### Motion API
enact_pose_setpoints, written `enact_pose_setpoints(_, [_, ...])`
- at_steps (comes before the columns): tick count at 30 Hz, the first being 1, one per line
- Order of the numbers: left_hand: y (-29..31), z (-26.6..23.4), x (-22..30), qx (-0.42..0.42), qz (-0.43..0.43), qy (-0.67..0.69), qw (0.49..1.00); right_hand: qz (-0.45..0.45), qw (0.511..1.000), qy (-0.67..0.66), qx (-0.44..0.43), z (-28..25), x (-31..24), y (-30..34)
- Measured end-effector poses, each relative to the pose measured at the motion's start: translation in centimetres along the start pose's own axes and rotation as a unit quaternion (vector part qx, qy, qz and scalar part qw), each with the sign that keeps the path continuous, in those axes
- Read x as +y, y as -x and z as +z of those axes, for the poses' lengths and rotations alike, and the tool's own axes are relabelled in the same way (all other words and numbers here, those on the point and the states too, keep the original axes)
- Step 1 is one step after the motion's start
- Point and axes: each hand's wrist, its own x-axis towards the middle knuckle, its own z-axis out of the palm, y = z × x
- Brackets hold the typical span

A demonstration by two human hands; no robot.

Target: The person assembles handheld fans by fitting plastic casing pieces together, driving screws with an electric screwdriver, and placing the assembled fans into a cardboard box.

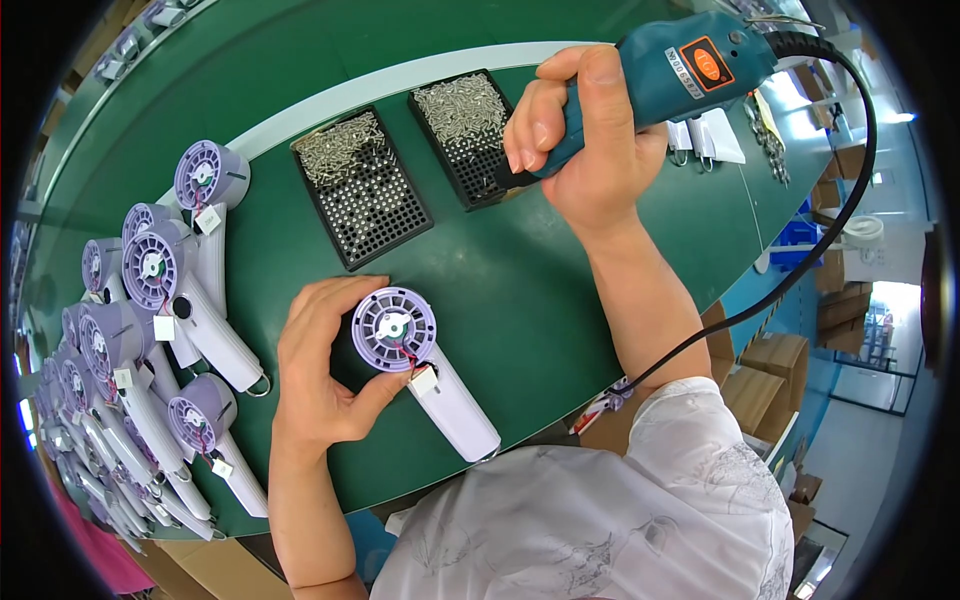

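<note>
My left hand (318,365) curves its fingers and thumb around the round head of a pale purple handheld fan (458,408). The fan lies on the green table, its open back facing up, with red wires and a small white connector showing. In my right hand (605,165) is a teal electric screwdriver (655,85), gripped and tilted down to the left. Its dark nose reaches over the lower right edge of a black perforated screw tray (437,153); the very tip is hard to make out. A second black screw tray (392,246) lies to its left, heaped with small screws at its far end.
Several more purple fans (150,265) crowd the table's left side. A black cable (845,215) loops from the screwdriver down past my right forearm. White parts (715,137) lie at the far right. Cardboard boxes (765,385) stand beyond the table's right edge.
</note>
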Motion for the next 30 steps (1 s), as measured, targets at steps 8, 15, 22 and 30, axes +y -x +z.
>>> enact_pose_setpoints(8, [0.0,0.1,-0.1,0.003,-0.001,0.007,1.000,-0.031,0.992,0.088,-0.090,-0.7,0.2,0.1])
enact_pose_setpoints(15, [0.1,0.0,0.0,0.007,-0.002,0.001,1.000,-0.013,0.996,0.074,-0.053,1.5,-0.1,0.9])
enact_pose_setpoints(22, [0.1,-0.1,0.3,0.008,-0.009,0.008,1.000,-0.025,0.996,0.077,-0.032,1.1,-0.3,0.7])
enact_pose_setpoints(30, [0.6,-0.2,0.1,0.013,0.001,-0.008,1.000,-0.046,0.995,-0.030,-0.077,2.8,-3.6,0.6])
